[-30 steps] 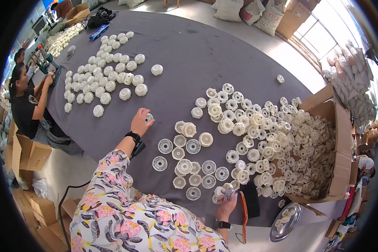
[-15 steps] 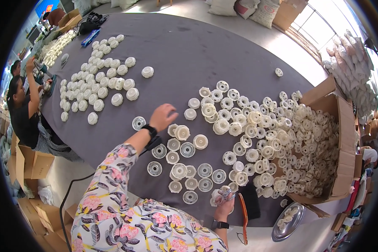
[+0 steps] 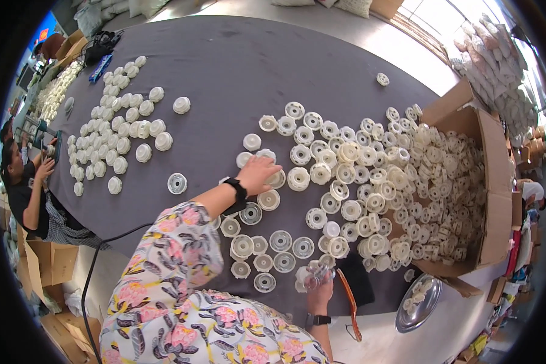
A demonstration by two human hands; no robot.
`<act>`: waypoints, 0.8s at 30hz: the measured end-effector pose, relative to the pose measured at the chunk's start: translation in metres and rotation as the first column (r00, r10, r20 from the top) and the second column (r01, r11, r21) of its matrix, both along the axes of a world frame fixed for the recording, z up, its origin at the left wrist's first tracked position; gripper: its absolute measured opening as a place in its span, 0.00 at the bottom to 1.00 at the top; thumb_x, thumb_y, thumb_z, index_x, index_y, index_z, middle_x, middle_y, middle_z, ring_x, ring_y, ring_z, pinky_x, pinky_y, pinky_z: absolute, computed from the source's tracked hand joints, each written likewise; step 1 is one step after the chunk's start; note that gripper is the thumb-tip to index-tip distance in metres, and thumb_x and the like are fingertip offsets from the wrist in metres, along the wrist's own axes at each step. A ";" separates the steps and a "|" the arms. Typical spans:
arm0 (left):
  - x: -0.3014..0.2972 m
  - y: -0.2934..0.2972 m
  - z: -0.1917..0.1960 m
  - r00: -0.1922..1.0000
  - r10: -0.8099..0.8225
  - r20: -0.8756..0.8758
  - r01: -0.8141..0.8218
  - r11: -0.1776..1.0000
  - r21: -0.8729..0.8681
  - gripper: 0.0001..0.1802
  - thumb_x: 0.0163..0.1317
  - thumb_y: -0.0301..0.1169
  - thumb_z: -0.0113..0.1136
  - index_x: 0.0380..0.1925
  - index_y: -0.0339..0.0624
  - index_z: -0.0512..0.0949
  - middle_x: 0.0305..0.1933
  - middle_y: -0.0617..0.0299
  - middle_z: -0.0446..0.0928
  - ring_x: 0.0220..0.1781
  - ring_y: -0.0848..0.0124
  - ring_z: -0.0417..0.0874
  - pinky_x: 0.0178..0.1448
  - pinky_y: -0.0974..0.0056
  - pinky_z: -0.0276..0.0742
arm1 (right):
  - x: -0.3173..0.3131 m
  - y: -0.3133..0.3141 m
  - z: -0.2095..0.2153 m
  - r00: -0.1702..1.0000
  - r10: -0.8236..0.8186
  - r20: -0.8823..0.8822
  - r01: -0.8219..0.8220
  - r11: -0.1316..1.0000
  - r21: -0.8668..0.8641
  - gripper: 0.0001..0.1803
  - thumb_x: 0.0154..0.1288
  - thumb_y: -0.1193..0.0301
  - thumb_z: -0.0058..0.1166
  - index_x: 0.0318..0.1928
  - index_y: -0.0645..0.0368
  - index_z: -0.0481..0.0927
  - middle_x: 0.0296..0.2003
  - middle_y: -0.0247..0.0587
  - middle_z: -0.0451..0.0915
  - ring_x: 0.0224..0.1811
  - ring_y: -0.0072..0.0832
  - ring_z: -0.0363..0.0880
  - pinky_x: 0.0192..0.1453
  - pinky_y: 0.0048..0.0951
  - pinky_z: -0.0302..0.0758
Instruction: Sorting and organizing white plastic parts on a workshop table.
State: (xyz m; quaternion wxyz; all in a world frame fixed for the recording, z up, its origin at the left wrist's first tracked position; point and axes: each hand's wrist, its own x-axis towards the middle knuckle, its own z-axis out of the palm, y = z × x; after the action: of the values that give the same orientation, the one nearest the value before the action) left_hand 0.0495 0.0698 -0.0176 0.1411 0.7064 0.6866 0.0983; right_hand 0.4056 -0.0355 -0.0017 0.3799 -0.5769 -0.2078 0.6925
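My left hand [image 3: 259, 175] lies over the middle of the table, its fingers curved on a white round plastic part [image 3: 278, 180] partly hidden under it. Another white part [image 3: 266, 155] touches the fingertips. At the table's near edge, my right hand [image 3: 319, 292] grips clear plastic pieces [image 3: 314, 276]; their exact kind and number are hard to make out. Between the hands lie several white scalloped caps [image 3: 242, 246] and grey-clear ringed discs [image 3: 281, 241]. Right of my left hand spreads a heap of white hubbed wheels [image 3: 349, 173].
A tipped cardboard box [image 3: 494, 194] spills white wheels onto the grey table [image 3: 224, 67]. Finished-looking white knobs [image 3: 112, 130] cluster at left. A metal tray [image 3: 420, 306], an orange strap [image 3: 349, 303] and a black pad [image 3: 357, 279] are near right. A person [image 3: 27, 188] works at the left edge.
My left hand has come down onto the white parts, and a couple of them have shifted left from the heap. My right hand keeps its clear pieces. The view has shifted slightly.
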 end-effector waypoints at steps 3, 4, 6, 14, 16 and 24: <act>0.019 -0.038 0.021 0.980 0.058 0.189 -0.091 0.981 0.169 0.35 0.45 0.38 0.66 0.56 0.46 0.66 0.60 0.51 0.64 0.64 0.54 0.63 0.66 0.49 0.58 | -0.009 0.004 -0.007 0.985 0.081 -0.150 -0.072 0.995 0.062 0.20 0.69 0.55 0.42 0.51 0.56 0.70 0.36 0.41 0.79 0.23 0.23 0.73 0.26 0.23 0.69; 0.030 -0.048 0.025 0.922 -0.008 0.387 -0.024 0.997 0.080 0.36 0.46 0.36 0.67 0.57 0.45 0.66 0.60 0.51 0.64 0.63 0.55 0.64 0.65 0.52 0.60 | -0.015 0.007 -0.007 0.960 0.136 -0.245 -0.131 0.991 0.038 0.20 0.69 0.54 0.42 0.51 0.56 0.70 0.37 0.39 0.79 0.26 0.22 0.74 0.28 0.23 0.69; 0.063 -0.071 0.037 0.711 -0.129 0.691 0.153 0.988 0.027 0.36 0.47 0.35 0.68 0.57 0.43 0.66 0.58 0.50 0.66 0.60 0.55 0.67 0.63 0.56 0.64 | -0.023 0.012 -0.008 0.902 0.288 -0.322 -0.282 0.957 0.067 0.20 0.70 0.55 0.41 0.51 0.56 0.70 0.40 0.35 0.78 0.33 0.20 0.76 0.31 0.23 0.71; 0.120 -0.111 0.066 0.482 0.034 0.876 0.270 0.945 -0.185 0.33 0.51 0.37 0.68 0.57 0.45 0.68 0.46 0.57 0.76 0.49 0.65 0.77 0.52 0.64 0.74 | -0.038 -0.003 0.002 0.921 0.282 -0.270 -0.293 0.956 -0.002 0.18 0.71 0.56 0.38 0.49 0.56 0.71 0.38 0.33 0.77 0.31 0.18 0.76 0.29 0.19 0.70; 0.118 -0.118 0.065 0.441 0.122 0.889 0.265 0.929 -0.259 0.31 0.51 0.36 0.67 0.57 0.46 0.69 0.46 0.58 0.76 0.47 0.69 0.78 0.49 0.66 0.75 | -0.033 -0.009 0.002 0.890 0.292 -0.350 -0.302 0.953 0.028 0.19 0.71 0.55 0.38 0.48 0.56 0.71 0.37 0.33 0.77 0.30 0.18 0.76 0.27 0.19 0.70; 0.123 -0.128 0.048 0.122 0.492 0.862 0.292 0.812 -0.505 0.24 0.50 0.31 0.67 0.48 0.37 0.74 0.36 0.63 0.79 0.34 0.78 0.78 0.39 0.72 0.74 | -0.045 -0.018 0.029 0.957 0.278 -0.087 -0.269 0.958 0.103 0.20 0.71 0.56 0.36 0.46 0.59 0.72 0.28 0.35 0.77 0.23 0.20 0.76 0.24 0.20 0.71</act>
State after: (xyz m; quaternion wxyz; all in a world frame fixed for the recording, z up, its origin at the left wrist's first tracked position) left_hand 0.1720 -0.0587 0.0304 0.7522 0.3288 0.4595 0.3389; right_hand 0.3606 -0.0532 0.0269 0.3159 -0.4895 -0.2972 0.7565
